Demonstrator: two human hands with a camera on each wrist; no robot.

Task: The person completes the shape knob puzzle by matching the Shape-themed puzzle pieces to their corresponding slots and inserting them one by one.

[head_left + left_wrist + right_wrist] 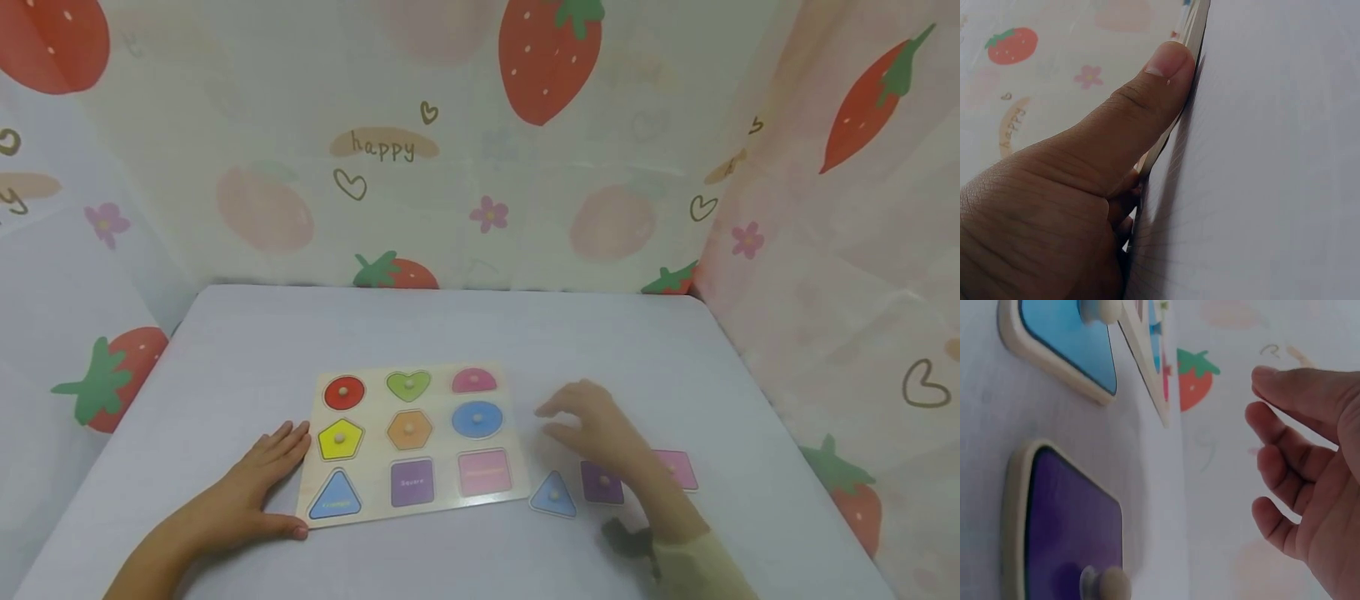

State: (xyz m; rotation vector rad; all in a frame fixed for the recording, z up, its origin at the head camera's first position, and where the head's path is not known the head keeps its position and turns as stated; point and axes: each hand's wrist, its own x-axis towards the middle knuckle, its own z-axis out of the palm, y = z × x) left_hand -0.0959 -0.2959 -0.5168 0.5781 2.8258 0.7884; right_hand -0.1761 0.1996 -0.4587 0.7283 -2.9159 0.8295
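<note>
A wooden shape-puzzle board (375, 492) lies on the table in the head view. Red circle, green heart, pink half-circle, yellow pentagon, orange hexagon and blue oval knobbed pieces sit in its two upper rows. The bottom row shows bare triangle, square and rectangle recesses. My left hand (258, 475) rests against the board's left edge, fingers extended and thumb at the near corner. Right of the board, my right hand (592, 421) hovers with loosely bent fingers, holding nothing. Below it lie a blue triangle piece (553, 497), a purple square piece (1072, 512) and a pink rectangle piece (681, 471), partly behind the forearm.
The white table (465, 325) is enclosed at the back and sides by a strawberry-print curtain (487, 167). A dark object (628, 539), its kind unclear, shows at the right wrist by the sleeve (697, 567).
</note>
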